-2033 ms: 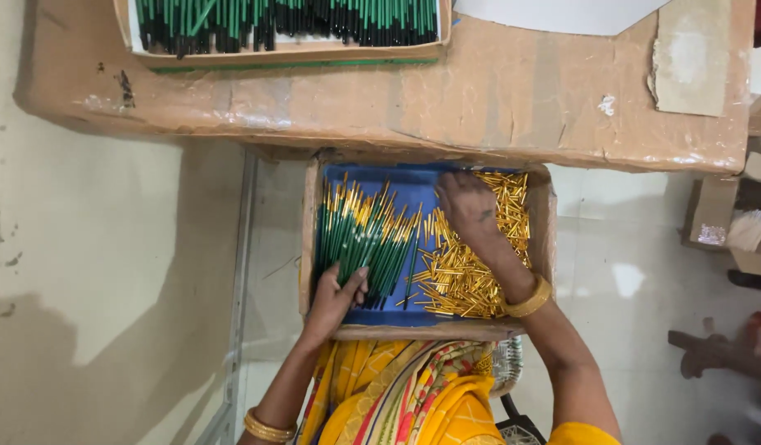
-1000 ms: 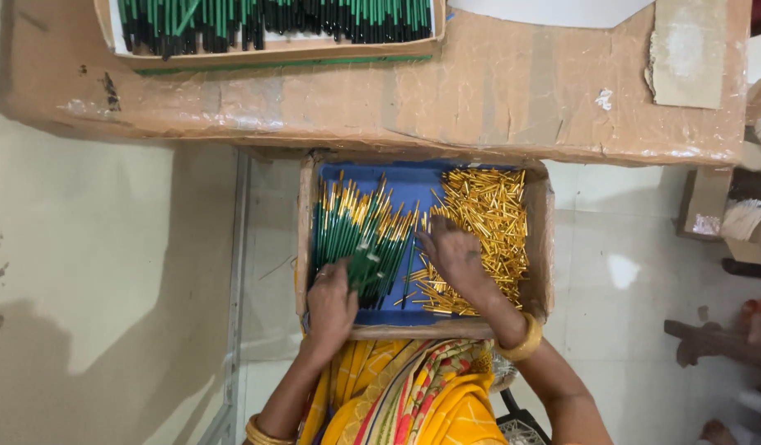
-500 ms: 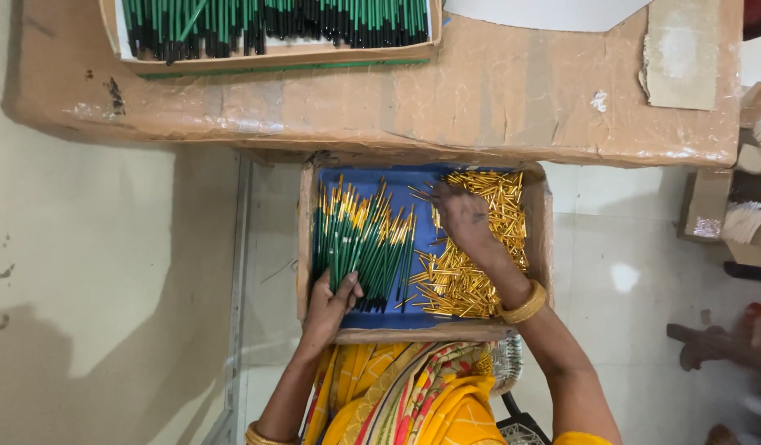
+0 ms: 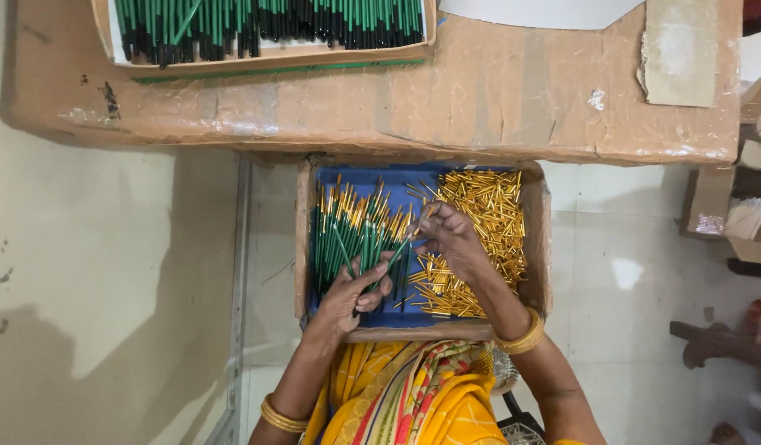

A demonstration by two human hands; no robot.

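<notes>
Our left fingers (image 4: 374, 284) were curled around the lower end of one green stick (image 4: 394, 257), which slanted up and to the right toward the other hand. Our right fingertips (image 4: 430, 224) were pinched at its upper end, where we could not tell whether a gold cap sat between them (the tip was too small to make out). The left hand (image 4: 353, 295) lay palm down over the near part of the pile of green sticks (image 4: 347, 235), its wrist crossing the front wall of the box. The right hand (image 4: 455, 239) hung over the heap of gold caps (image 4: 479, 222), knuckles up, the forearm coming in from the lower right with a gold bangle (image 4: 521, 336) at the wrist; another bangle (image 4: 280, 417) sat on the left forearm.

Both hands worked inside a shallow cardboard box (image 4: 301, 239) with a blue lining (image 4: 397, 179), resting on our lap over yellow patterned cloth (image 4: 413, 387). The green sticks, gold-tipped at their far ends, filled the left half; the loose gold caps filled the right half, the two piles touching along the middle.

Beyond the box stood a cardboard-covered table (image 4: 496, 91), its edge overhanging the box's far wall. On it, at the upper left, sat a tray (image 4: 273, 56) packed with green sticks with black ends (image 4: 265, 21). Pale floor (image 4: 108, 264) lay to the left, and more small boxes (image 4: 747, 189) stood at the right edge.
</notes>
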